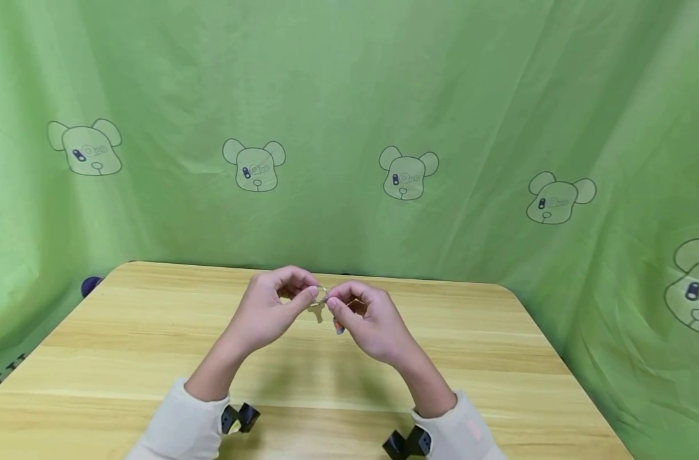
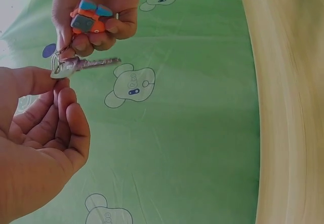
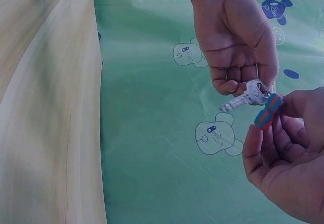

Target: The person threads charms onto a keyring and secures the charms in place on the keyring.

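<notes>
Your left hand (image 1: 266, 313) pinches the head of a silver key (image 2: 83, 64) between thumb and fingertips, above the wooden bench (image 1: 125, 345). Just beside it, your right hand (image 1: 367, 322) grasps an orange-and-blue charm (image 2: 88, 19), fingers curled round it. Both hang on one thin ring (image 3: 242, 74). Behind your hands, a green bear-print cloth (image 1: 407, 96) drapes.

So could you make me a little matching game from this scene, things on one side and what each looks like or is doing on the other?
Things:
1. key
2. orange and blue charm
3. table
4. backdrop cloth

Descriptions:
A. green, printed with bear heads
B. silvery, pinched by the left hand
C. pale wood grain
D. held in the right hand

Pairs: 1-B, 2-D, 3-C, 4-A
</notes>
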`<state>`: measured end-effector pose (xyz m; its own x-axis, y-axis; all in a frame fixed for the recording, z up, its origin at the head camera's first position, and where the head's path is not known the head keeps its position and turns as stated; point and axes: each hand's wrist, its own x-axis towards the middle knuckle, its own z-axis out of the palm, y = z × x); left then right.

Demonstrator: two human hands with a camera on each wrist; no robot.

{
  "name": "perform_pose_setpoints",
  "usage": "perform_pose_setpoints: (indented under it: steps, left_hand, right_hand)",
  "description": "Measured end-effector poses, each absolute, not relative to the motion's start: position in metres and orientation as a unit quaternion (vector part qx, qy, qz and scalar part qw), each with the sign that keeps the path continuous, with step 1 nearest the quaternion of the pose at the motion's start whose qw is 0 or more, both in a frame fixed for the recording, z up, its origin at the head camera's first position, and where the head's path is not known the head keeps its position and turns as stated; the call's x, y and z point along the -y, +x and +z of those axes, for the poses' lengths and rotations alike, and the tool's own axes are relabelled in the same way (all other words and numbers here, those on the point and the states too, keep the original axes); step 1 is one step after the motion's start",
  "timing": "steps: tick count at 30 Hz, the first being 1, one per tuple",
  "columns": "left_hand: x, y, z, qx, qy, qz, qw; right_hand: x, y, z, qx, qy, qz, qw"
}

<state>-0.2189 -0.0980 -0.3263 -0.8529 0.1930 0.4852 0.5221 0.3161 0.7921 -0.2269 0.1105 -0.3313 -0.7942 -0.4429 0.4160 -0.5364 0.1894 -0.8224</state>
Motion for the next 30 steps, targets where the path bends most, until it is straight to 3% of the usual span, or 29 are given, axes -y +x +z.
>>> perform_pose_setpoints:
  steps: [10, 30]
  left_hand:
    - [0.0974, -0.2192, -0.3291, 0.807, -0.259, -0.510, 0.147]
    - [0.0977, -0.2175, -0.3264, 0.806, -0.232, -0.524, 0.151]
  right_hand:
    - [-0.1119, -0.2263, -0.3309, 0.768, 0.313, 0.558, 0.042]
    - [-0.1120, -0.2265, -0.3298, 0.762, 0.322, 0.560, 0.041]
